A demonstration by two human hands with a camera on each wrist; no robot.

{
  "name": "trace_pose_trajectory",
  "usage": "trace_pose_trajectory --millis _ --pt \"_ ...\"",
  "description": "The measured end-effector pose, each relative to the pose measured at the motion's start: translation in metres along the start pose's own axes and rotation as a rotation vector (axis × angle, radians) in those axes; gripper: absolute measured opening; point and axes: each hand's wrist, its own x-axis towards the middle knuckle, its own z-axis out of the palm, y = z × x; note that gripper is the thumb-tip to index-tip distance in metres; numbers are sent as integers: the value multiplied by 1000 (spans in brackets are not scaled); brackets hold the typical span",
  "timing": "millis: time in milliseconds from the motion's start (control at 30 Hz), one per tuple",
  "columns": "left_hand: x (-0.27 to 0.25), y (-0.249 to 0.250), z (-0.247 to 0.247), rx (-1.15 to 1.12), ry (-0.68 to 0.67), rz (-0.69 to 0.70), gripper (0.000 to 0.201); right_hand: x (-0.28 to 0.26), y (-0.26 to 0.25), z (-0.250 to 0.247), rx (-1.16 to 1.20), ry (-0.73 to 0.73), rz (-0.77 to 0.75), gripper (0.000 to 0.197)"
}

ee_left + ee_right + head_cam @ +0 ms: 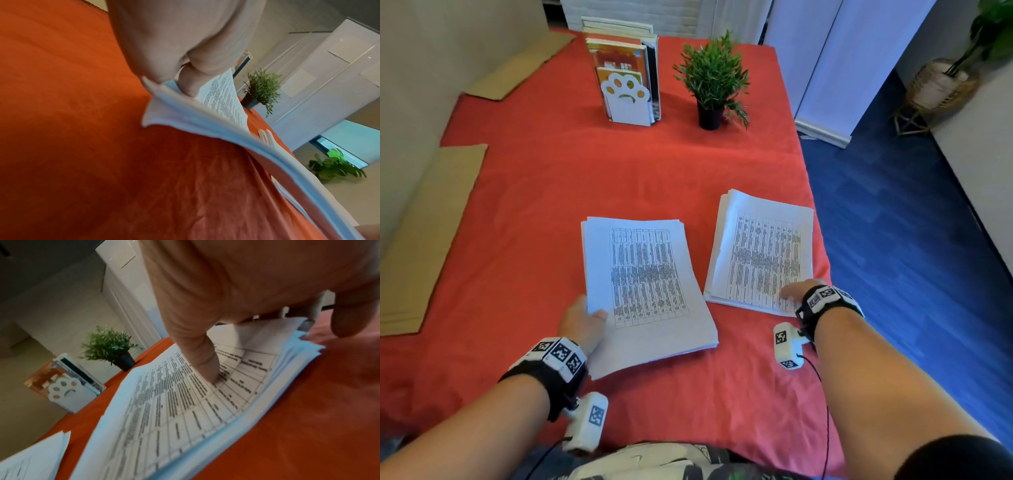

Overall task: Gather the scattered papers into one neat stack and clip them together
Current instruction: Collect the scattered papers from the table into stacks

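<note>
On the red counter [551, 205], the left hand [582, 322] pinches the near corner of the left pile [643, 284], lifting it apparently for merging, while the right hand [796, 291] presses a thumb on the right pile [760, 250], other fingers beside its edge.

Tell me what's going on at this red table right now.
A person is gathering printed papers on a red tablecloth. Two piles lie side by side, apart. The left hand pinches the near left edge of the left pile, thumb on top, lifting that edge off the cloth. The right hand has its thumb on the near corner of the right pile. The piles are not yet merged, and no clip is in view. A book holder and a potted plant stand farther back.
</note>
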Motion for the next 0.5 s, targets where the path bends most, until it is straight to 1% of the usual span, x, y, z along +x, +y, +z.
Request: trace_pose_trajectory --millis 67,100,167,200,233,333,400,500 --pt "0 1 -3 -14 17 -10 27 13 0 -2 103 31 -21 67" --pt "-1 2 -4 -22 25 -10 27 13 -2 -2 139 41 -19 61" --pt "-1 2 -6 -62 29 -21 27 -10 -11 -6 131 58 -42 45" --pt "0 1 -7 -94 26 -30 27 -19 -14 -7 103 55 -77 38" --pt "1 0 -9 -123 21 -31 27 -26 -16 -9 113 57 -106 35" --pt "9 -3 -12 -219 -26 -37 24 -42 -17 -7 166 35 -210 37" --pt "16 -5 -15 -258 -65 -21 22 -52 -18 5 285 73 -289 33" --pt "20 -1 -19 -265 -98 -1 25 -68 -18 31 375 37 -400 32"
